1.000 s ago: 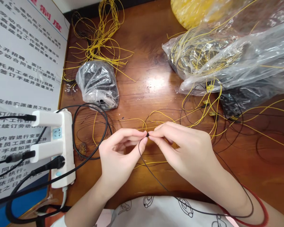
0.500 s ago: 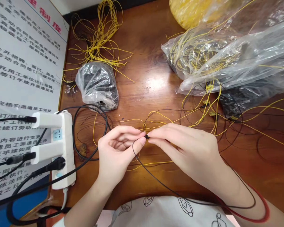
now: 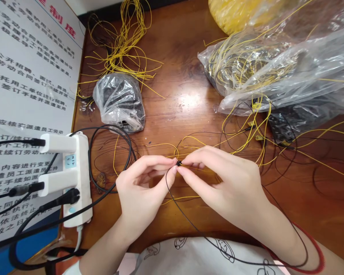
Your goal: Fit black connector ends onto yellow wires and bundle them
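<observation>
Over the middle of the wooden table, my left hand (image 3: 143, 191) and my right hand (image 3: 226, 183) meet fingertip to fingertip. Between them they pinch a small black piece (image 3: 179, 163), too small and covered to name more exactly. A thin black wire (image 3: 186, 215) runs from the left fingertips down toward my lap and loops round by my right wrist. Yellow wires (image 3: 193, 138) lie on the table just behind and below the fingers. A red band (image 3: 313, 244) circles my right wrist.
A white power strip (image 3: 84, 175) with plugged-in adapters and black cables stands at the left. Behind it lie a bag of black parts (image 3: 120, 101) and a yellow wire bundle (image 3: 129, 42). Clear plastic bags (image 3: 304, 72) with wire fill the right back. A printed board (image 3: 31, 76) borders the left.
My right thumb and index finger have spread wider apart behind the tips, with their tips still at the small black piece. The view has shifted slightly.
</observation>
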Tool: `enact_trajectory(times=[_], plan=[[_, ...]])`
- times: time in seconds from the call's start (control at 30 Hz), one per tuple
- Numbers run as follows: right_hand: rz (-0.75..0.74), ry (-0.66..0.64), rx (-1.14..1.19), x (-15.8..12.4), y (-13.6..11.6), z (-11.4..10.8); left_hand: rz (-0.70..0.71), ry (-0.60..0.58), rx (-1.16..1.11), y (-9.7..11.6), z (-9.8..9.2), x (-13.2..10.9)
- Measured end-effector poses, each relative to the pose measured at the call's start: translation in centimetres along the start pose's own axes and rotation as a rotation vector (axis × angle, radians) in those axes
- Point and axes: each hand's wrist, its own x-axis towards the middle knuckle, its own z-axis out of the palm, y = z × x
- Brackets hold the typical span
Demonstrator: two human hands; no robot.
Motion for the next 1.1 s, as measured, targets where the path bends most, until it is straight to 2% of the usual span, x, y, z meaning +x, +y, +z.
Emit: enact_trajectory(times=[0.13, 0.27, 0.53, 0.8, 1.1], plan=[[0.069, -0.015, 0.000, 0.00, -0.13, 0.10, 0.079, 0.012, 0.094, -0.08, 0.00, -0.19], [0.043, -0.009, -0.043, -0.18, -0.15, 0.20, 0.106, 0.021, 0.135, -0.17, 0.00, -0.18], [-0.114, -0.064, -0.184, -0.46, 0.08, 0.32, 0.068, 0.053, 0.139, -0.36, 0.07, -0.13], [-0.123, 0.028, -0.187, -0.37, -0.01, 0.42, -0.022, 0.056, 0.021, -0.09, 0.07, -0.02], [-0.170, -0.048, -0.150, -0.14, -0.06, 0.02, -0.092, 0.047, -0.048, 0.07, -0.18, 0.25]])
